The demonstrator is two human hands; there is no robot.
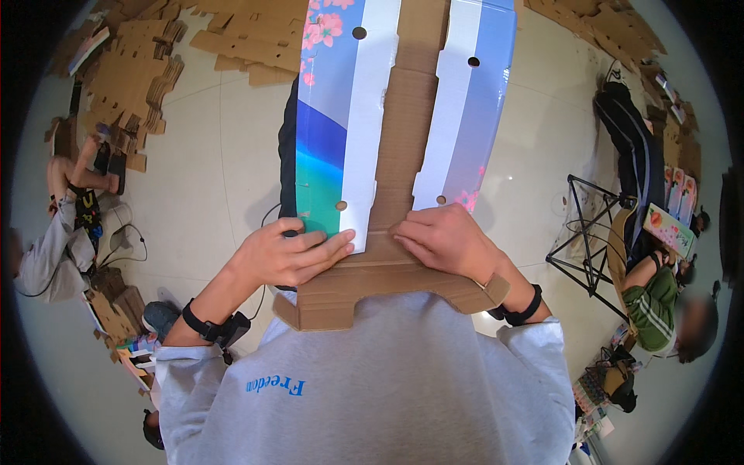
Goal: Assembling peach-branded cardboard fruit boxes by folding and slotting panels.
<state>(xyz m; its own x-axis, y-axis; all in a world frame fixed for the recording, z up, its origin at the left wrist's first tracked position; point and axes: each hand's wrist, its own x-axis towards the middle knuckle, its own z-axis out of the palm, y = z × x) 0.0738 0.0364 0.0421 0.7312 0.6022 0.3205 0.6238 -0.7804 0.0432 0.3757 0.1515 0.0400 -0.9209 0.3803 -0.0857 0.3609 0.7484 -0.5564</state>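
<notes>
A long, partly folded cardboard box point(404, 147) stretches away from my body, brown inside. Both of its long sides stand up, printed in blue, green and pink blossoms, with white strips pierced by round holes. My left hand point(291, 254) grips the near end of the left side panel point(319, 155), thumb outside and fingers over the white strip. My right hand point(451, 242) is curled at the near end of the right side panel point(467, 124), fingertips at the brown inner face. A notched brown end flap point(329, 298) lies toward my shirt, below both hands.
Flattened cardboard stacks point(128, 74) lie on the tiled floor at the far left, with more sheets point(252, 39) beyond the box. A black metal stand point(585, 240) is on the right. Beside it, a person in green point(655, 310) handles a printed box point(668, 231). Another person point(58, 252) sits left.
</notes>
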